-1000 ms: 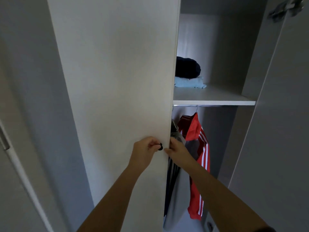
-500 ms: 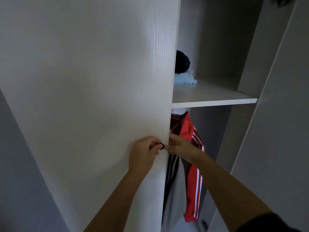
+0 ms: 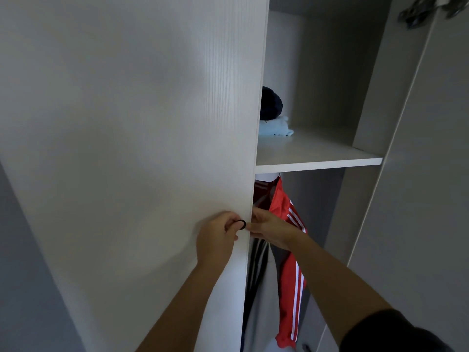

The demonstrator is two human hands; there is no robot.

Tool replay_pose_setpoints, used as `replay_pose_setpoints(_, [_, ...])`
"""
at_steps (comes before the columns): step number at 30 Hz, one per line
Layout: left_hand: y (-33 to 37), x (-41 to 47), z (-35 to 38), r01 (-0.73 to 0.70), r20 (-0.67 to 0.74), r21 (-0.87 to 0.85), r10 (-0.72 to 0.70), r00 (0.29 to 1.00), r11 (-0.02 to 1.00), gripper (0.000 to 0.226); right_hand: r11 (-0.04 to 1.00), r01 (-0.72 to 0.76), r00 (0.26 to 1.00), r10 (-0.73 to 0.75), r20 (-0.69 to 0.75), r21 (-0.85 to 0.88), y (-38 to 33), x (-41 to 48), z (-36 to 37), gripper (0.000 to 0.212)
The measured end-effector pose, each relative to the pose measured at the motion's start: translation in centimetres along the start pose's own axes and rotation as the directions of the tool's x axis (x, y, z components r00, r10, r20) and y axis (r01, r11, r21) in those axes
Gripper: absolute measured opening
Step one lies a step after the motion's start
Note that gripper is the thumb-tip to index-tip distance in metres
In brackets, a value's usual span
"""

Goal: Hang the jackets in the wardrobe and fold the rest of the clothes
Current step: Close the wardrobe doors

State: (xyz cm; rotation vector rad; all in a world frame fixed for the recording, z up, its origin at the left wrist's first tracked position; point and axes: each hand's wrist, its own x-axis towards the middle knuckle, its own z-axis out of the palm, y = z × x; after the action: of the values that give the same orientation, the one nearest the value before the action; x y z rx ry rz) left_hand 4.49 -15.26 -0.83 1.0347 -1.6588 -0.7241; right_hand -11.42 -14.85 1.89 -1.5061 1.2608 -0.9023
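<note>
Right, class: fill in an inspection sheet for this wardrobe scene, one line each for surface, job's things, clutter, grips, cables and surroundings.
Surface: white shelf, holding a dark bundle on a pale blue cloth.
Job's things: red jacket with white stripes hangs below the shelf; a dark striped garment hangs beside it, partly behind the door.
Clutter: nothing seen.
Grips: left hand grips the black knob on the door; right hand holds the door's edge.
Cables: nothing seen.
Surroundings: second door open at right, hinge at top.
</note>
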Motion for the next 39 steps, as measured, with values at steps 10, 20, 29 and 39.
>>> replay_pose_setpoints(10, [-0.4, 0.2, -0.1, -0.004, 0.018, 0.013, 0.004, 1.000, 1.000, 0.012, 0.999, -0.048, 0.999, 0.048, -0.015, 0.002, -0.1, -0.9, 0.2, 0.039])
replay_pose_setpoints(20, [0.2, -5.0, 3.9, 0.197, -0.203, -0.058, -0.205, 0.958, 0.979, 0.033, 0.997, -0.065, 0.964, 0.070, -0.257, 0.029, 3.5, -13.4, -6.0, 0.042])
replay_pose_setpoints(29, [11.9, -14.9, 23.4, -0.011, 0.315, -0.027, 0.019, 0.949, 1.000, 0.018, 0.997, -0.080, 0.882, 0.060, -0.468, -0.023, 7.4, -36.2, -16.3, 0.027])
replay_pose_setpoints(39, [25.0, -22.3, 37.2, -0.149, 0.281, -0.192, 0.200, 0.939, 0.970, 0.025, 0.984, -0.144, 0.695, 0.029, -0.718, -0.100, 9.5, -49.7, -25.8, 0.017])
